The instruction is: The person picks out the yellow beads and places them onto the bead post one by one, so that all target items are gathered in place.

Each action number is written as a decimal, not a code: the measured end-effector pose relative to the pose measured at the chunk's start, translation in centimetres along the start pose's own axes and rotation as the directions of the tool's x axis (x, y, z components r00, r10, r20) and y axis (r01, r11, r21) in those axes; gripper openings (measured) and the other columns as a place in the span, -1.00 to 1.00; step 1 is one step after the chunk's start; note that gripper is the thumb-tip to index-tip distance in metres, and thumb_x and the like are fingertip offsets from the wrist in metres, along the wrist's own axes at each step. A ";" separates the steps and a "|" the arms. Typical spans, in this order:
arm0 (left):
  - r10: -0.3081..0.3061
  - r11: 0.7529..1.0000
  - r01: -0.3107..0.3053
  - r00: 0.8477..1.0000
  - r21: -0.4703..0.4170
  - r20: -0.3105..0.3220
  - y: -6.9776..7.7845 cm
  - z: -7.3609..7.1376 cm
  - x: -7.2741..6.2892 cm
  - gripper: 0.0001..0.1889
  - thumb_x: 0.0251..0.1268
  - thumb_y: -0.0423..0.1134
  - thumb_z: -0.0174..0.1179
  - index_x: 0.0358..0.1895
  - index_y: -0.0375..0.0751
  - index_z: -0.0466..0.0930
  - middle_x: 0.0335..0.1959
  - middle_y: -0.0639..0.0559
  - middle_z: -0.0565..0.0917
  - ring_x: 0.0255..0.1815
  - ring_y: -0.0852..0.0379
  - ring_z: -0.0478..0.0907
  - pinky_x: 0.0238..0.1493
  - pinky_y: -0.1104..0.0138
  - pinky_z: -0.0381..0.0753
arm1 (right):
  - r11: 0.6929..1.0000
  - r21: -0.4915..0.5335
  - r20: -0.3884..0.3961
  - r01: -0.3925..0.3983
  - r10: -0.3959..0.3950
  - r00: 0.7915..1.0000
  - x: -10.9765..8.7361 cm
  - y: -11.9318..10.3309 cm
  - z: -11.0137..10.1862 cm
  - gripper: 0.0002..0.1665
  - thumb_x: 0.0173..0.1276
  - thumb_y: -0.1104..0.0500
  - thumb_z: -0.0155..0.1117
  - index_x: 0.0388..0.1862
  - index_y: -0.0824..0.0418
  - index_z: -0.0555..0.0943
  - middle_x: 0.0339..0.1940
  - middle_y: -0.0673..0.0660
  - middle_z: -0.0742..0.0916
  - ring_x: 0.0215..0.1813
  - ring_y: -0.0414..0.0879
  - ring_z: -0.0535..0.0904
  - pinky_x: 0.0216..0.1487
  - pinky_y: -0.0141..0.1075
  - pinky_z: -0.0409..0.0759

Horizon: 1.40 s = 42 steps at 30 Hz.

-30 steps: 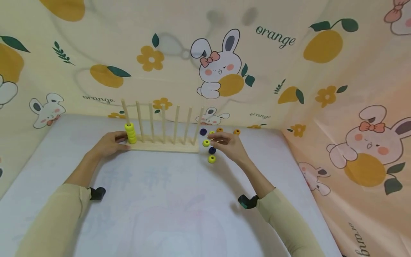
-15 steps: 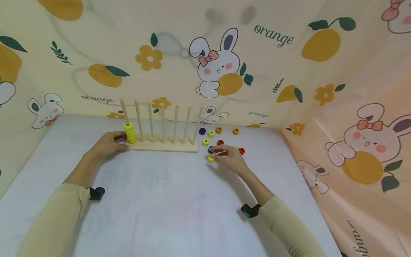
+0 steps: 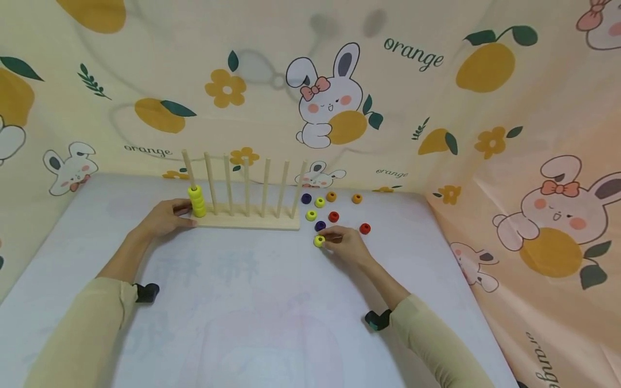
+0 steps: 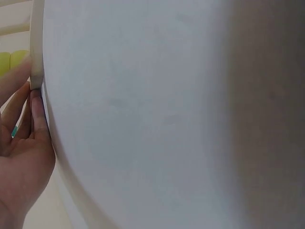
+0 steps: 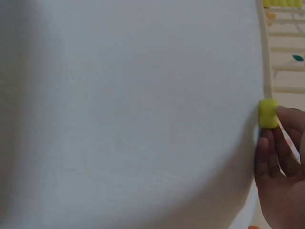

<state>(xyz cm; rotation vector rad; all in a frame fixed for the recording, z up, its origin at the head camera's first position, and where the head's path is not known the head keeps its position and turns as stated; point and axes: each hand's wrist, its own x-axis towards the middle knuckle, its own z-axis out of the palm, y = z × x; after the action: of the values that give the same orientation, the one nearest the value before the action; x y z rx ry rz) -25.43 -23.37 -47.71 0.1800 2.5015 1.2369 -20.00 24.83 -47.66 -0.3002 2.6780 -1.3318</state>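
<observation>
A wooden peg rack (image 3: 247, 221) with a row of upright pegs stands toward the back of the table. Its leftmost peg carries a stack of yellow beads (image 3: 197, 201); the other pegs are bare. My left hand (image 3: 167, 217) holds the rack's left end, thumb in front and fingers behind. In the left wrist view its fingers (image 4: 39, 114) meet the end of the base. Right of the rack, my right hand (image 3: 346, 245) pinches a yellow bead (image 3: 318, 241) at the table. The right wrist view shows the thumb against this bead (image 5: 268, 113).
Loose beads lie right of the rack: dark purple beads (image 3: 321, 226), yellow ones, red beads (image 3: 365, 228) and orange beads (image 3: 357, 199). The white table (image 3: 233, 312) ends at a patterned cloth (image 3: 271, 81) behind and on the right.
My right hand has come from the beads near the rack's end toward the front, and its fingers have closed on the nearest yellow bead. The left hand stays at the rack.
</observation>
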 end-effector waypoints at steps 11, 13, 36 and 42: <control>0.003 1.000 -0.003 1.000 -0.012 -0.003 -0.4 0.2 -0.4 -0.17 0.24 -0.26 0.37 0.46 -0.54 0.13 0.45 -0.47 0.23 0.47 -0.37 0.18 0.47 -0.13 0.16 | 0.997 -0.053 -0.010 0.062 -0.062 0.998 -0.2 0.5 1.1 -0.66 0.20 0.24 0.51 -0.01 0.12 0.75 -0.10 0.02 0.77 -0.16 -0.14 0.62 -0.13 -0.40 0.65; 0.008 1.000 -0.008 1.000 -0.014 -0.006 -0.5 0.3 -0.4 -0.17 0.24 -0.26 0.37 0.46 -0.54 0.13 0.45 -0.47 0.24 0.47 -0.38 0.18 0.47 -0.12 0.17 | 0.996 -0.060 -0.020 0.066 -0.067 0.998 -0.2 0.4 1.1 -0.66 0.19 0.23 0.53 -0.03 0.12 0.75 -0.13 0.01 0.77 -0.18 -0.14 0.61 -0.16 -0.40 0.64; 0.023 1.000 -0.023 0.999 0.016 -0.022 -0.1 0.3 -0.2 -0.23 0.26 -0.28 0.35 0.45 -0.51 0.18 0.44 -0.43 0.28 0.47 -0.35 0.19 0.48 -0.13 0.13 | 0.957 -0.025 -0.101 0.290 -0.291 0.951 1.3 -5.5 -2.2 -0.67 0.26 0.28 0.45 0.01 0.25 0.67 -0.10 0.17 0.79 -0.18 0.00 0.75 -0.10 -0.23 0.73; 0.002 1.000 -0.001 1.000 0.007 -0.019 0.1 0.3 -0.1 -0.22 0.27 -0.27 0.34 0.47 -0.48 0.17 0.45 -0.42 0.27 0.48 -0.34 0.17 0.49 -0.13 0.12 | 0.934 -0.010 -0.157 0.356 -0.353 0.922 2.1 -7.7 -3.2 -0.67 0.22 0.32 0.47 -0.01 0.27 0.69 -0.14 0.17 0.79 -0.20 0.00 0.76 -0.19 -0.25 0.75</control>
<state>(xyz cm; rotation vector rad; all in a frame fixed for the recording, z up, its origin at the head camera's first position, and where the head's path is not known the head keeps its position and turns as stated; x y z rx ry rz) -25.22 -23.08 -47.74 0.1726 2.5221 1.2367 -21.82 22.22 -39.67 -0.7403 2.8355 -1.5318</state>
